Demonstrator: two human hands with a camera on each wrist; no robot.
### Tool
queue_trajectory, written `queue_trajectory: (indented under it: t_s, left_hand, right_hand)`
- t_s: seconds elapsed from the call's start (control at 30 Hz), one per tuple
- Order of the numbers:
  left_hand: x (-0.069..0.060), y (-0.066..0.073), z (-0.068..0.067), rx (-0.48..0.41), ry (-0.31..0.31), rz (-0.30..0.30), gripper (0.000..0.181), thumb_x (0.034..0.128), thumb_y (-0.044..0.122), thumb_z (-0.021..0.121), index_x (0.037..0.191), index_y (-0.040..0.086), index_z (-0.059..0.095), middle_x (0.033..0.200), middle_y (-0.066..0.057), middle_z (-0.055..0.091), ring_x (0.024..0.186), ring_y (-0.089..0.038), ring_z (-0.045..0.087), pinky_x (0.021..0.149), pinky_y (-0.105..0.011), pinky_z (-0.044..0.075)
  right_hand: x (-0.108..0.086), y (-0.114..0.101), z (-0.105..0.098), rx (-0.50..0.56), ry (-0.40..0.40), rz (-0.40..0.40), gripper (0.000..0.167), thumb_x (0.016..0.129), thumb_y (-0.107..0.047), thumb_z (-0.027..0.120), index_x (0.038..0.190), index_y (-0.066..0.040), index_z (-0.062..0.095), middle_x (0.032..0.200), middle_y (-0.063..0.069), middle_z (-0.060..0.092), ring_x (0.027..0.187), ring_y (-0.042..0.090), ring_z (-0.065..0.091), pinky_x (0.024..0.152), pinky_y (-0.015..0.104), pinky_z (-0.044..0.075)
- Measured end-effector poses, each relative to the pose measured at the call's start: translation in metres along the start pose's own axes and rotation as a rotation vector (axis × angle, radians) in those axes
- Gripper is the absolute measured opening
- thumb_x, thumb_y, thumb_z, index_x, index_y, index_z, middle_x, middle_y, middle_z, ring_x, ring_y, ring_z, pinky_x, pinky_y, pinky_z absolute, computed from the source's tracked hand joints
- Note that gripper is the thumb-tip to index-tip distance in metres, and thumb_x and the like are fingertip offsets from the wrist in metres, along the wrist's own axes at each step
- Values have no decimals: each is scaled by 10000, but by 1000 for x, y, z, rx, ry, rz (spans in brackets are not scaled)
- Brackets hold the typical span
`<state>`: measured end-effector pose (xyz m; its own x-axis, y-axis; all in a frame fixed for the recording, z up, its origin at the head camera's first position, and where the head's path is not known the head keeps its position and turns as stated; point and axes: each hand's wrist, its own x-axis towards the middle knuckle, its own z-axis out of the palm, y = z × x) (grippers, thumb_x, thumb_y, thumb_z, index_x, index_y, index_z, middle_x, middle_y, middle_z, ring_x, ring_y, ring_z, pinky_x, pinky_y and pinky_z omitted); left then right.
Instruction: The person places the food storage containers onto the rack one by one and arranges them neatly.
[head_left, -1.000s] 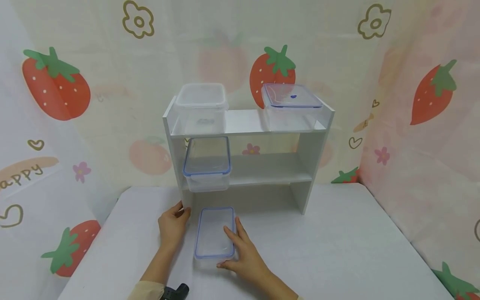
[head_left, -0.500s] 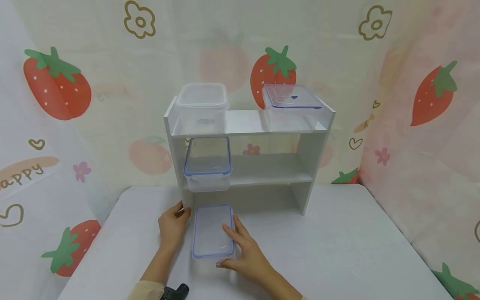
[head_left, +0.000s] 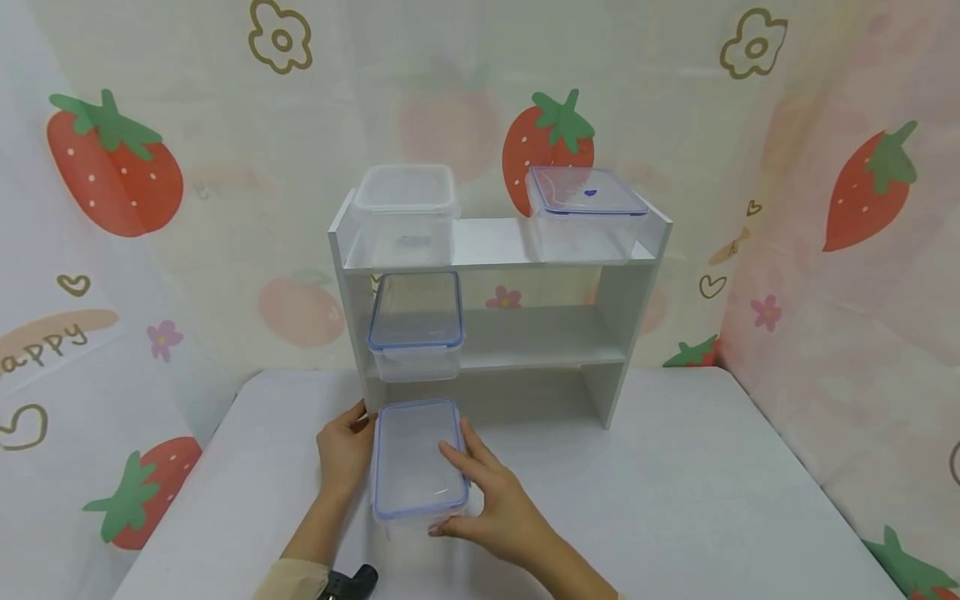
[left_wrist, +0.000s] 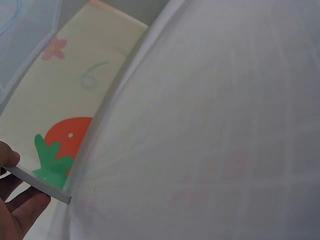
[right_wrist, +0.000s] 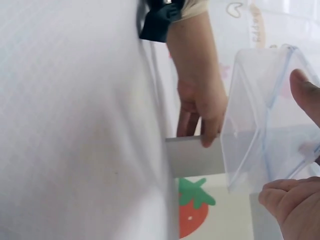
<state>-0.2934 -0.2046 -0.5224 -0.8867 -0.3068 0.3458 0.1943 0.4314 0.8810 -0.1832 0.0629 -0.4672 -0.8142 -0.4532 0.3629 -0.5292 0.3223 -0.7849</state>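
Note:
My right hand (head_left: 498,504) grips a clear plastic food container (head_left: 420,458) with a blue-rimmed lid, thumb at the near end and fingers along its right side. In the right wrist view the container (right_wrist: 247,117) is raised off the table. My left hand (head_left: 345,454) pinches the lower front edge of the white shelf's left side panel. The left wrist view has its thumb and fingers (left_wrist: 30,212) on either side of that panel (left_wrist: 42,186). The held container is in front of the white shelf's (head_left: 540,337) bottom opening, near the left panel, hiding part of it.
A frosted container (head_left: 405,217) stands top left on the shelf, and a blue-lidded one (head_left: 588,221) top right. Another blue-rimmed container (head_left: 416,325) is on the middle level at left, its front overhanging the board. White cloth covers the table (head_left: 697,500).
The container in my right hand has moved up and slightly left, nearer the left panel, and looks larger. My left hand keeps its place on the shelf panel.

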Motion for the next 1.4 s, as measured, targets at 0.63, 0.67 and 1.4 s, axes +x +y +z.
queue_trajectory:
  t_s: [0.63, 0.67, 1.4]
  left_hand:
    - [1, -1, -1, 25, -21, -31, 388, 955, 146, 712, 1320, 21, 668, 1223, -201, 713, 1021, -339, 750, 796, -312, 634]
    - [1, -1, -1, 24, -23, -35, 390, 956, 149, 712, 1322, 22, 667, 1223, -199, 714, 1022, -336, 750, 792, -305, 634]
    - [1, -3, 0, 15, -10, -16, 384, 951, 145, 718, 1305, 2, 675, 1213, -215, 717, 996, -345, 757, 793, -364, 641]
  right_hand:
    - [-5, -41, -55, 15, 19, 6, 981, 708, -380, 929, 1556, -308, 439, 1712, -33, 135, 1553, 262, 217, 1184, 476, 374]
    - [-5, -42, -58, 11, 21, 5, 979, 712, -382, 928, 1557, -303, 439, 1711, -29, 141, 1552, 270, 225, 1176, 482, 387]
    - [-14, -49, -104, 84, 35, -6, 997, 689, -284, 955, 1552, -259, 457, 1715, -35, 153, 1532, 306, 287, 1127, 385, 440]
